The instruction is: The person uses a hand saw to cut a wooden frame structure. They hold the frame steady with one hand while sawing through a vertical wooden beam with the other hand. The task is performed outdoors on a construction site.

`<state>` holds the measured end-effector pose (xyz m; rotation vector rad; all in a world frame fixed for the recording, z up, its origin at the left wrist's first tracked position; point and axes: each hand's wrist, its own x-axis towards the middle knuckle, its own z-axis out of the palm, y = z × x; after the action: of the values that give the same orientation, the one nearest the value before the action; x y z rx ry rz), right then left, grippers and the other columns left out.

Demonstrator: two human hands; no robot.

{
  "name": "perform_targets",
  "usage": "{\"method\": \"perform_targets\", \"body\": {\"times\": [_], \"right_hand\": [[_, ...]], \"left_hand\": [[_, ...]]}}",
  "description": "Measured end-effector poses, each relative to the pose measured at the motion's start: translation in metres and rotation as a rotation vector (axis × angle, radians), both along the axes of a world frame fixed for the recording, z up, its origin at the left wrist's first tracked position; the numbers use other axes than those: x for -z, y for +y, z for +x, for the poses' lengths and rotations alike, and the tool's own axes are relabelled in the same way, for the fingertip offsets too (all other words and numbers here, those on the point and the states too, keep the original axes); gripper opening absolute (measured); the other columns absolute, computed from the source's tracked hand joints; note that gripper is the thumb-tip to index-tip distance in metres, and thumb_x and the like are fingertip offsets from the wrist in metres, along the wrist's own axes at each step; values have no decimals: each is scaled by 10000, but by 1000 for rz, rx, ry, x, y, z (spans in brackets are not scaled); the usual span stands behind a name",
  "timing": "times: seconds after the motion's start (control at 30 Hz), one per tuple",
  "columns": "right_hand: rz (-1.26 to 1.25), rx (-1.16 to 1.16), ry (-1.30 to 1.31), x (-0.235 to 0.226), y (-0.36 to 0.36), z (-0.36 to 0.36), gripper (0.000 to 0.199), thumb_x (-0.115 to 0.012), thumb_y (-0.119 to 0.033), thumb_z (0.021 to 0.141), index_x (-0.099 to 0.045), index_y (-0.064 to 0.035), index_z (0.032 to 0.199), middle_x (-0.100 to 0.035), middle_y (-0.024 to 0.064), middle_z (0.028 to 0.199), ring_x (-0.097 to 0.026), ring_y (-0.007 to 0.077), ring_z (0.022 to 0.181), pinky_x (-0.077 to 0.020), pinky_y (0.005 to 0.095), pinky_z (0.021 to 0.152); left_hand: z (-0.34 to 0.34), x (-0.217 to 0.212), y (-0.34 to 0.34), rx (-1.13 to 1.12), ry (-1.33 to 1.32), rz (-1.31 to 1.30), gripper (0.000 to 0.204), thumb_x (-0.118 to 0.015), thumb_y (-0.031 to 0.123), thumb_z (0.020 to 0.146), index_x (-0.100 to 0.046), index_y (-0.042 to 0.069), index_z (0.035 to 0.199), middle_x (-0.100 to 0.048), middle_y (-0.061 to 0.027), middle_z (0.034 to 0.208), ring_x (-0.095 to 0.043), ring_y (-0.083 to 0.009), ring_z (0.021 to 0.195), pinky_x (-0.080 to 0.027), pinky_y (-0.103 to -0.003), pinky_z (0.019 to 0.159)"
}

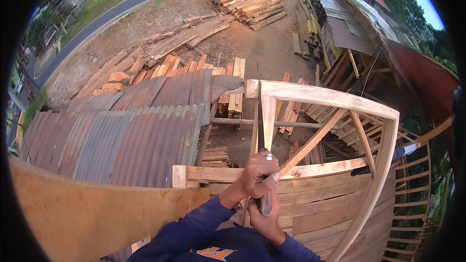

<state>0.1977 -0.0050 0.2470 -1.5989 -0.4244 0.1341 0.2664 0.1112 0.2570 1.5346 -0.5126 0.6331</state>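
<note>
In front of my chest, both hands meet at a tool with a worn greyish handle point(265, 204). My right hand point(266, 217) is closed around this handle from below. Just above it, my left hand point(259, 171), with a ring on one finger, is also closed, its thumb lying over the tool. A thin dark strip, perhaps a blade seen edge-on, runs ahead of the left knuckles; its kind cannot be made out. Around the hands stands a pale wooden frame: a short upright point(268, 121), a top bar point(330, 93), a diagonal brace point(313, 141) and a lower rail point(320, 169).
A thick wooden beam point(107, 208) spans the lower left. Rusty corrugated roofing point(160, 138) lies beyond it. Planks point(340, 204) form a surface at right, with a slatted rail point(412, 204) past it. Below are stacked timber point(247, 2) and a road point(121, 5).
</note>
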Motion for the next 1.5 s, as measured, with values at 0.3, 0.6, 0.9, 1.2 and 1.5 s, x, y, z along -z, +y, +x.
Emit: {"method": "perform_targets", "body": {"times": [0.3,0.6,0.9,1.2,1.5], "right_hand": [[138,-64,161,-17,45,53,690,-517,70,822,-276,40,1468,-575,91,989,-527,102,720,-430,246,595],[153,-27,175,-1,30,46,740,-516,81,810,-229,62,1492,-597,137,1097,-601,139,818,-494,252,689],[24,-55,83,-3,8,4,685,-529,53,822,-289,29,1463,-589,73,925,-552,82,637,-451,221,549],[138,-4,-32,-1,75,100,678,-504,63,827,-303,4,1472,-568,44,778,-501,83,508,-418,236,457],[-53,17,-26,9,-6,-18,652,-503,60,820,-308,64,1443,-603,82,939,-573,83,727,-461,224,635]], "left_hand": [[50,-22,45,-50,206,-71,458,-563,257,921,-477,30,532,-457,-39,487,-449,-148,454,-368,-309,499],[45,-16,30,-5,81,-18,412,-548,216,906,-449,32,551,-409,-54,483,-395,-157,441,-335,-331,496],[-8,-17,14,-5,90,38,405,-554,215,899,-458,22,557,-404,-75,505,-385,-199,470,-344,-345,533],[101,-15,62,-20,196,-205,497,-546,274,939,-488,16,517,-501,-32,476,-485,-104,455,-385,-285,456],[-32,-11,-7,-12,75,47,371,-575,170,863,-457,59,530,-384,-72,491,-371,-247,446,-313,-368,554]]}}
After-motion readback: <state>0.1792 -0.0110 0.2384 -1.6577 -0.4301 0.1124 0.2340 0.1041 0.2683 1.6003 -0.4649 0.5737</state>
